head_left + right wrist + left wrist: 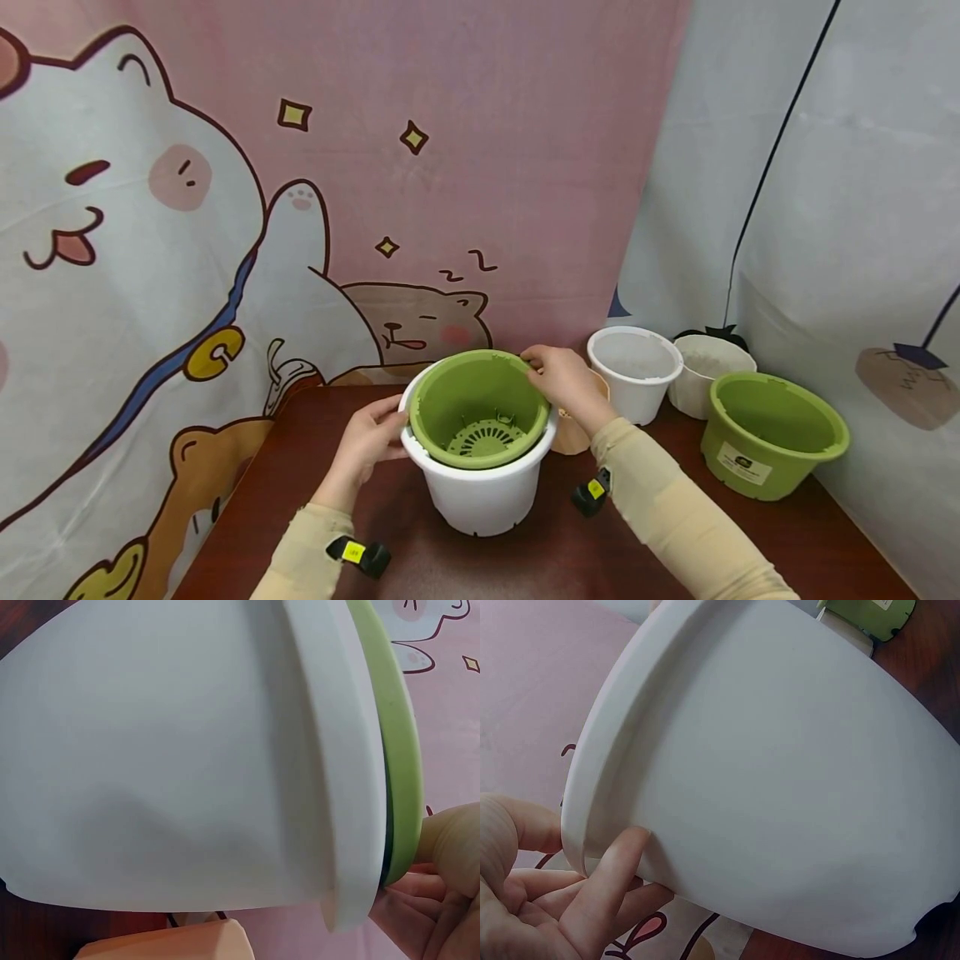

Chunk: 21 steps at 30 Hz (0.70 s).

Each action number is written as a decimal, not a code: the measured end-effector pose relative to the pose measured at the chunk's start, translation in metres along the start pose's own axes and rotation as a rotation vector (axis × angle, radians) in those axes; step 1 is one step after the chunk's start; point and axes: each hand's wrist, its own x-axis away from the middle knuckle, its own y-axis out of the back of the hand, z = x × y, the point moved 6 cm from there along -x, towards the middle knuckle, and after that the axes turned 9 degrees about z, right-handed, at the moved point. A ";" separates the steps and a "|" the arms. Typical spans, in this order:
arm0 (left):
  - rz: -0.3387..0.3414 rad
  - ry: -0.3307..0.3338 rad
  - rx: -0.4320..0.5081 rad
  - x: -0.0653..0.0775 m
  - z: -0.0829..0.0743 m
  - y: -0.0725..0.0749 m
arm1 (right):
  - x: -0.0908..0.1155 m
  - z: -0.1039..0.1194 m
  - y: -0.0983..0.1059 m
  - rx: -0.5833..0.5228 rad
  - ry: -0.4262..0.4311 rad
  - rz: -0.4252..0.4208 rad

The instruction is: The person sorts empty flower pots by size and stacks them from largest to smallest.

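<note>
A green plastic flower pot (pixel 480 400) with a slotted bottom sits nested inside a larger white flower pot (pixel 483 500) on the table. My left hand (pixel 367 442) holds the white pot's rim at its left side; in the left wrist view the thumb lies against the outer wall just below the rim. At the far right, my right hand (pixel 564 379) pinches the green pot's rim. From the right wrist view, the green rim (pixel 397 742) stands slightly above the white rim (pixel 349 765), with a dark gap between them.
An orange pot (pixel 572 437) stands behind my right hand, partly hidden. Farther right are a white pot (pixel 636 404), a cream pot (pixel 693 390) and a green pot (pixel 765 467) with a label. A printed cloth (pixel 525 208) hangs behind the dark red table (pixel 315 450).
</note>
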 end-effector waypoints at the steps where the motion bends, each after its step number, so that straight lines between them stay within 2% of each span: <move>1: 0.001 -0.002 -0.001 0.000 0.000 0.000 | 0.000 0.000 0.000 0.001 0.001 0.001; 12: 0.004 -0.001 -0.002 0.002 -0.002 -0.001 | 0.001 -0.002 -0.002 -0.020 0.006 -0.020; 21: -0.004 0.002 -0.001 0.002 -0.002 -0.001 | 0.000 0.002 0.002 -0.048 0.098 -0.044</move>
